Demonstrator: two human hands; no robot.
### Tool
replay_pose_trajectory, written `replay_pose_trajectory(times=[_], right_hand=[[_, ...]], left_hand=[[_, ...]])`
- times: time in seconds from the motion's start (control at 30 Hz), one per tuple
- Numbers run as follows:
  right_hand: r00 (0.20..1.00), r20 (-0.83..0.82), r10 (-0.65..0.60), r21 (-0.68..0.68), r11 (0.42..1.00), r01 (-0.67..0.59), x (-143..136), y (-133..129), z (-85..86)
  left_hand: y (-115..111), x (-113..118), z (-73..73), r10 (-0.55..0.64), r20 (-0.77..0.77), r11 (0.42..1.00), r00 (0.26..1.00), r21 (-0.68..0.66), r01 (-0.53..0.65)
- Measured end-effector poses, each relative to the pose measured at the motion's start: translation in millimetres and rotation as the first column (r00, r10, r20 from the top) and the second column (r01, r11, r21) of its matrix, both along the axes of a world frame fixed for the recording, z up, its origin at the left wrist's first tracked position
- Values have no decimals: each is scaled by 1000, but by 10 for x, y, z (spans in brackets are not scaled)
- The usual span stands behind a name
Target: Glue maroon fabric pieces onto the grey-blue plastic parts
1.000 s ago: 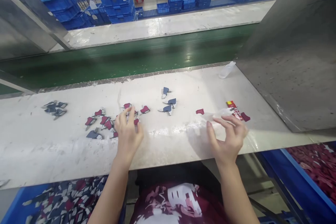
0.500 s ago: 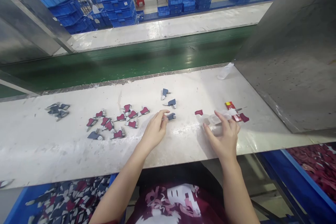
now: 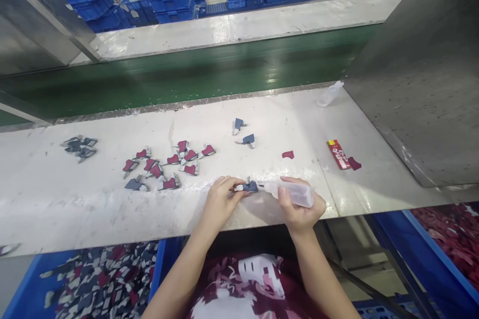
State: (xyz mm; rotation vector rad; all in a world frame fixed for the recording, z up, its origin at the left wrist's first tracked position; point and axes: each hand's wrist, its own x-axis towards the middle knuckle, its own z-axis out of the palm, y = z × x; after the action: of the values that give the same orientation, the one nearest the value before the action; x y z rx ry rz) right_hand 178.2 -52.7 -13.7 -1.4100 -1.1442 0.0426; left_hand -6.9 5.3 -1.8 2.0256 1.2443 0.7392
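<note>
My left hand [image 3: 223, 200] pinches the light end of a dark blue-grey piece [image 3: 250, 187] near the table's front edge. In my right hand [image 3: 302, 209] is a translucent squeeze bottle [image 3: 299, 194], lying sideways, its thin tip pointing left at the piece's right end. Whether the tip touches the piece I cannot tell. Two similar blue-grey pieces [image 3: 248, 139] lie just behind. A small dark red part [image 3: 288, 154] rests behind the bottle. Farther right, a red and yellow packet [image 3: 339, 154] lies beside another dark red part [image 3: 354, 163].
Several red-and-grey pieces [image 3: 151, 165] lie left of my hands, with a dark cluster [image 3: 79, 147] farther left. A second clear bottle [image 3: 331, 93] lies by the metal panel [image 3: 419, 84]. Blue bins [image 3: 159, 264] of parts sit below the table; a green belt [image 3: 224, 72] runs behind.
The squeeze bottle has moved left and toward me, its tip now at the blue-grey piece. My left hand has brought that piece slightly nearer the front edge. The camera view has shifted a little.
</note>
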Motion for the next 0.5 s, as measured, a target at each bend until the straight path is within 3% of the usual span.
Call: replay_pose_trajectory(times=[0.17, 0.5], right_hand=[[999, 46, -27, -31, 999, 29, -90, 36, 12], [994, 95, -53, -51, 997, 58, -92, 75, 1]], left_hand=[[-44, 74, -94, 65, 28, 992, 997, 104, -67], [-37, 60, -97, 46, -12, 996, 999, 81, -45]])
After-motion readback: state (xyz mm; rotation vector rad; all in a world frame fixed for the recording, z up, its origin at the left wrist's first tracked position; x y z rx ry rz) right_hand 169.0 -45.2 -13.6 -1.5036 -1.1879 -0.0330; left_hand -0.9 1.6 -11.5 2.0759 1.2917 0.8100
